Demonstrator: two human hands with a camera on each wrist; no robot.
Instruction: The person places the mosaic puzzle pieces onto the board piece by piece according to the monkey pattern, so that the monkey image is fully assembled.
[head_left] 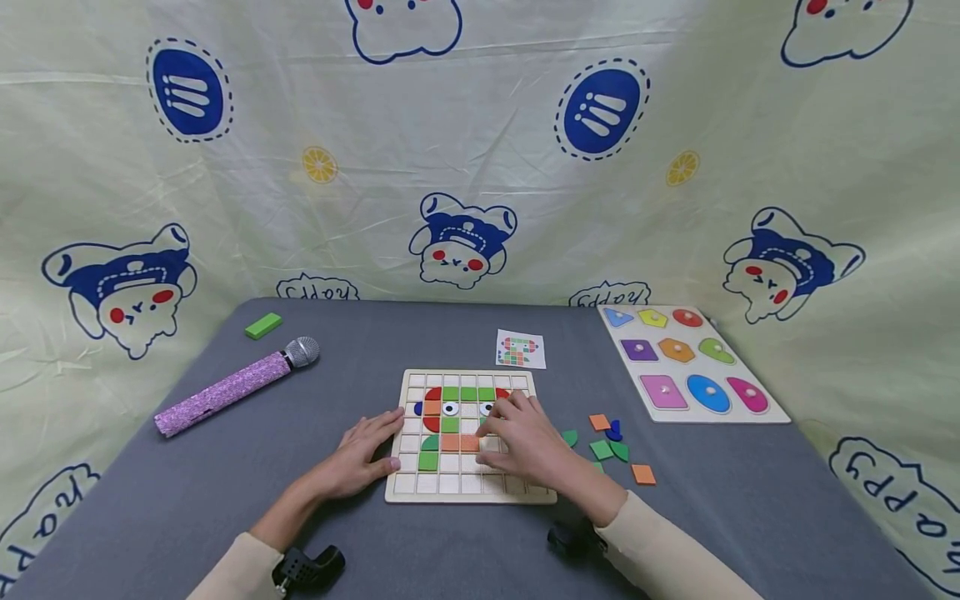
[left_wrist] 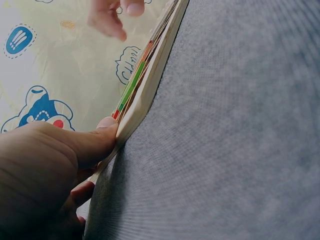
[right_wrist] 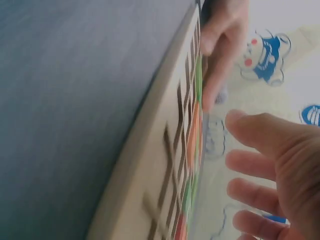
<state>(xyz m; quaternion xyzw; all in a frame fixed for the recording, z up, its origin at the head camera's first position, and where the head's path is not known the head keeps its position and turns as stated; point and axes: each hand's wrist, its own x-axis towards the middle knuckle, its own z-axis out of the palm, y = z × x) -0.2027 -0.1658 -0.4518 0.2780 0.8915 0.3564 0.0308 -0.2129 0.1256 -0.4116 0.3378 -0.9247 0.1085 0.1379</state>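
Note:
A wooden grid board [head_left: 480, 490] lies on the table with coloured tiles set in its squares. Among them are orange tiles [head_left: 459, 443], a green square tile [head_left: 428, 461] and a round eye tile [head_left: 450, 409]. My left hand [head_left: 363, 454] rests against the board's left edge, fingers extended; its thumb [left_wrist: 102, 137] touches the rim in the left wrist view. Over the right half of the board is my right hand [head_left: 528, 442], covering some squares. In the right wrist view its fingers [right_wrist: 255, 192] are loosely bent and spread, with no tile seen between them.
Loose tiles [head_left: 642, 474] in orange, green and blue lie right of the board. Behind it is a small picture card [head_left: 521, 349]. A shape puzzle board [head_left: 708, 392] stands at the right; a glittery microphone [head_left: 225, 392] and a green block [head_left: 263, 325] lie left.

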